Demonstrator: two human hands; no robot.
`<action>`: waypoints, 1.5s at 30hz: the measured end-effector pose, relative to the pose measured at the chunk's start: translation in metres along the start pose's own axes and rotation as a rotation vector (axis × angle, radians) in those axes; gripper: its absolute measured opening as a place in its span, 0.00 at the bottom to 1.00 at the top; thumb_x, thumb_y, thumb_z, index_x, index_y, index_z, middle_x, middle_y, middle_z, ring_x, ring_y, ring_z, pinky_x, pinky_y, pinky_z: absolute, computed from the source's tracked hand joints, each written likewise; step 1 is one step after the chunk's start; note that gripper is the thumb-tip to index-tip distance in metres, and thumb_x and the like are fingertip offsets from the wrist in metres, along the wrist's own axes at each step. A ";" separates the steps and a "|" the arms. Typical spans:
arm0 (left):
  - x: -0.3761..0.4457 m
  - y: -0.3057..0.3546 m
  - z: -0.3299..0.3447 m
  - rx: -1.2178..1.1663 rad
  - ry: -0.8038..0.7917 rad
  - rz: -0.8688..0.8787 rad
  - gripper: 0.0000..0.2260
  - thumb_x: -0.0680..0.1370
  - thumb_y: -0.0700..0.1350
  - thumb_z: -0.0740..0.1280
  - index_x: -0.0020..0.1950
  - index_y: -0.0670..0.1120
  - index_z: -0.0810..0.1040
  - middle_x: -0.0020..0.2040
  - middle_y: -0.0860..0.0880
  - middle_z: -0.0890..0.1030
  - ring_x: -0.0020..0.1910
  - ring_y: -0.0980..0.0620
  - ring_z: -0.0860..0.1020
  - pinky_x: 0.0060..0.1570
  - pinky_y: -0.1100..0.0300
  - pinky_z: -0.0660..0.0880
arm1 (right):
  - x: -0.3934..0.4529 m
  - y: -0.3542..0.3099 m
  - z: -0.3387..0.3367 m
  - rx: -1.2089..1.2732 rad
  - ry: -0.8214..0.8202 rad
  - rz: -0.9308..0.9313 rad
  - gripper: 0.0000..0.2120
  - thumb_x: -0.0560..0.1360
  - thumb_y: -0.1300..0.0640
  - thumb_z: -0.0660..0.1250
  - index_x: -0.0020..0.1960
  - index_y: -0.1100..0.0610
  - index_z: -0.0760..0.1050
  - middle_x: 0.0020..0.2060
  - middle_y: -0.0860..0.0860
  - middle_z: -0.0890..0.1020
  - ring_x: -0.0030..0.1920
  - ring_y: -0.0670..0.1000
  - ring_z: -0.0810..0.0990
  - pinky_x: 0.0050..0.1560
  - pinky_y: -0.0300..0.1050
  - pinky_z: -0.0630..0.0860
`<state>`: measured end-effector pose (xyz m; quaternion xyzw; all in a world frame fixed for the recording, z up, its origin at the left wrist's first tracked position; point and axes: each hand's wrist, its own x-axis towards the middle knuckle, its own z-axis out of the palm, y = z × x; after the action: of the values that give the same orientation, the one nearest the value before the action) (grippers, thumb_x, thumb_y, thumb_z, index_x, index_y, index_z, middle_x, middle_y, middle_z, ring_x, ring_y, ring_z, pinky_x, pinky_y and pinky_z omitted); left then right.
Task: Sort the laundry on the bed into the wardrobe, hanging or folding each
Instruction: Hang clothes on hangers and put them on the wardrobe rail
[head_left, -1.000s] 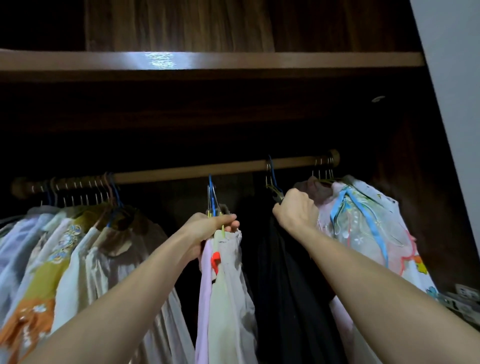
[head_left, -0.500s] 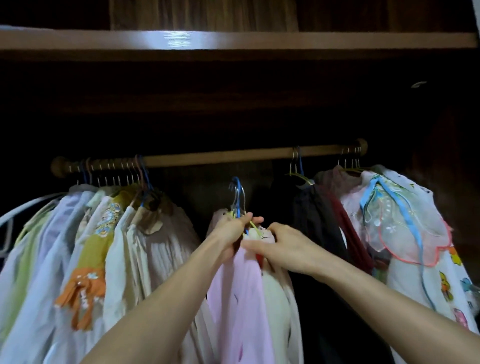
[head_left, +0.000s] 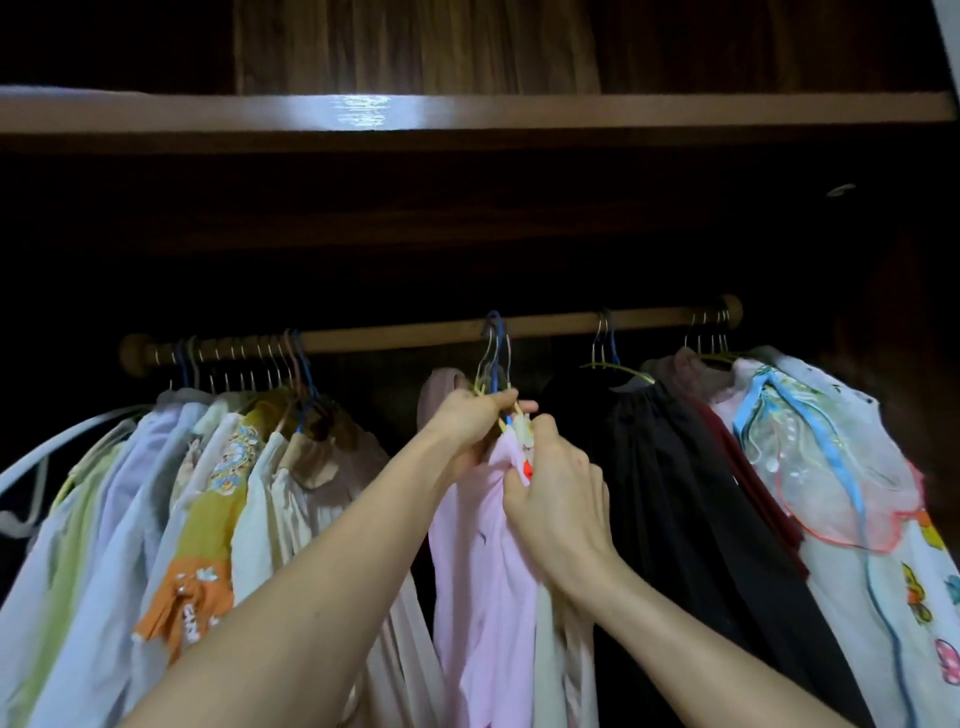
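- Dark wood lined the wardrobe (head_left: 467, 47), with one glossy shelf (head_left: 467, 111) running across above one round wooden rail (head_left: 415, 335), both well above the fingers.
- Two bare hands met just below the rail's middle, at the neck of a pale pink garment (head_left: 483, 545) that hung from a small cluster of wire hangers (head_left: 494, 353); how many hooks were in that cluster could not be told.
- The left hand (head_left: 467, 421) had its fingers curled round the hanger necks just under the hooks, seemingly to steady the bunch on the rail.
- The right hand (head_left: 553, 499) pinched the pink cloth at the collar, just below the left fingers, probably to seat it squarely on its hanger; a small red clip or tag (head_left: 528, 470) showed beside its fingertips.
- A cream garment (head_left: 550, 649) hung touching the pink one, below the right wrist.
- Left of the fingers, well apart, a packed row of pale shirts and dresses (head_left: 171, 493) crowded the rail, too many to count surely.
- Right of the fingers hung one black garment (head_left: 675, 493), then one dark red piece (head_left: 737, 467) and an embroidered white dress with blue ribbon (head_left: 831, 467).
- A bare stretch of rail lay either side of the hands, likely room left for new hangings.
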<state>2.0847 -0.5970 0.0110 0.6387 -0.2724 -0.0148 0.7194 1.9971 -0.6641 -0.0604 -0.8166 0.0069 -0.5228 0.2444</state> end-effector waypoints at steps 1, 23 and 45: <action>0.005 0.006 -0.004 0.016 0.028 0.031 0.09 0.80 0.40 0.64 0.50 0.35 0.78 0.38 0.43 0.82 0.31 0.50 0.81 0.33 0.61 0.77 | 0.007 -0.003 0.000 0.016 0.033 -0.010 0.11 0.76 0.57 0.59 0.57 0.54 0.64 0.50 0.52 0.77 0.50 0.60 0.76 0.41 0.47 0.61; 0.060 0.016 0.007 0.041 0.148 -0.033 0.08 0.78 0.47 0.64 0.43 0.45 0.72 0.34 0.44 0.73 0.29 0.50 0.70 0.19 0.67 0.64 | 0.105 0.017 0.012 0.071 -0.071 0.193 0.08 0.74 0.56 0.64 0.48 0.60 0.75 0.50 0.59 0.80 0.52 0.64 0.78 0.41 0.44 0.68; 0.051 -0.057 0.012 -0.209 0.122 0.129 0.11 0.79 0.45 0.66 0.57 0.41 0.81 0.48 0.43 0.85 0.47 0.50 0.84 0.43 0.61 0.79 | 0.065 0.066 0.034 0.351 -0.010 0.054 0.18 0.76 0.43 0.63 0.64 0.48 0.68 0.54 0.46 0.75 0.53 0.49 0.77 0.52 0.50 0.76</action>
<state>2.1419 -0.6375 -0.0225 0.5411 -0.2654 0.0419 0.7969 2.0716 -0.7268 -0.0430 -0.7636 -0.0636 -0.5050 0.3972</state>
